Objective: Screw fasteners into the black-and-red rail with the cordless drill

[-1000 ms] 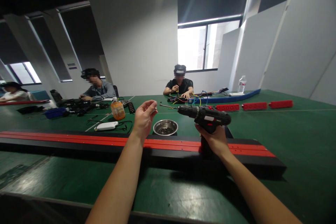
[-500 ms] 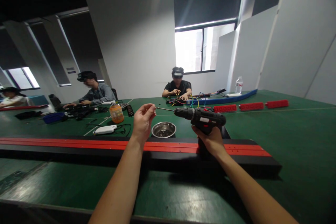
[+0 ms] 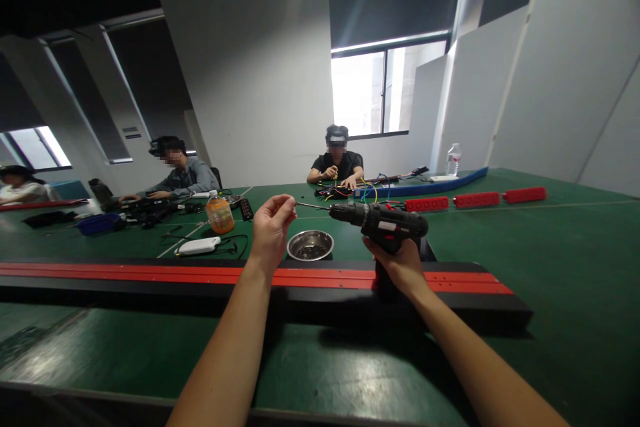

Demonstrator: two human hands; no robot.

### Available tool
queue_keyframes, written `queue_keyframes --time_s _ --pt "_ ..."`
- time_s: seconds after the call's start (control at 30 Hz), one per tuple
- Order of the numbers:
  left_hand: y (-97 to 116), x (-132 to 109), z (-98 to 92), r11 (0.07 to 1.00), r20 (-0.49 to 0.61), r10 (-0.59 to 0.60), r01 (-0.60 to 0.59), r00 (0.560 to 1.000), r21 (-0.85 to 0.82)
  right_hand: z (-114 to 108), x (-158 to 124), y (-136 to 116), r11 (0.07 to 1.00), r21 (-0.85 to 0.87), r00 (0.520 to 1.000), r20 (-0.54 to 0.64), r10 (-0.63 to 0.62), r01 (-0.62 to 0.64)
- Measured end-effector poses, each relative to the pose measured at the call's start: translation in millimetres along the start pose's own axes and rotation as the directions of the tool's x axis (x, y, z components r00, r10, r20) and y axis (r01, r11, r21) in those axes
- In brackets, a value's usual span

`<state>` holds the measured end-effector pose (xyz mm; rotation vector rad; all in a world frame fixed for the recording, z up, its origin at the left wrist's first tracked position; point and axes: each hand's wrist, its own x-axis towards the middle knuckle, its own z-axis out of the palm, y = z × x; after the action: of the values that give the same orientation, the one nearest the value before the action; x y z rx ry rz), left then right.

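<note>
My right hand grips a black cordless drill by its handle, with the chuck pointing left. A long thin driver bit sticks out of the chuck. At the bit's tip, the thumb and fingers of my left hand are pinched together; whatever small thing they hold is hidden. Below the bit, a round metal bowl contains many small dark pieces, seemingly screws. A long black bar with a red top strip lies across the table beneath both hands.
On the green table lie red socket strips, a blue strip, a white power bank with a cable and a bottle of orange liquid. A co-worker handles coloured wires opposite; others sit at the left.
My hands and the drill hold nearly the same pose; the whole view has shifted slightly. The co-worker opposite has raised one hand a little.
</note>
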<state>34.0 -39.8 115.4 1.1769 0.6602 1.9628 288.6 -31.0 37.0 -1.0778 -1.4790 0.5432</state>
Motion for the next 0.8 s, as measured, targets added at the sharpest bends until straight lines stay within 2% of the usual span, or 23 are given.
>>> queue_keyframes --time_s 0.23,0.43,0.8 --pt "0.3 0.4 -0.4 1.0 0.021 0.001 -0.002 1.0 0.021 -0.1 0.0 -1.4 1.0 0.001 1.0 0.0 0.014 -0.014" --pt "0.9 -0.4 -0.9 0.999 -0.024 0.032 -0.031 0.999 0.032 -0.4 -0.3 0.0 0.999 0.015 0.999 0.016 0.042 -0.042" --pt "-2.4 3.8 -4.7 0.996 0.015 -0.081 0.081 0.997 -0.04 0.2 0.3 3.7 1.0 0.01 1.0 -0.003 -0.004 0.004"
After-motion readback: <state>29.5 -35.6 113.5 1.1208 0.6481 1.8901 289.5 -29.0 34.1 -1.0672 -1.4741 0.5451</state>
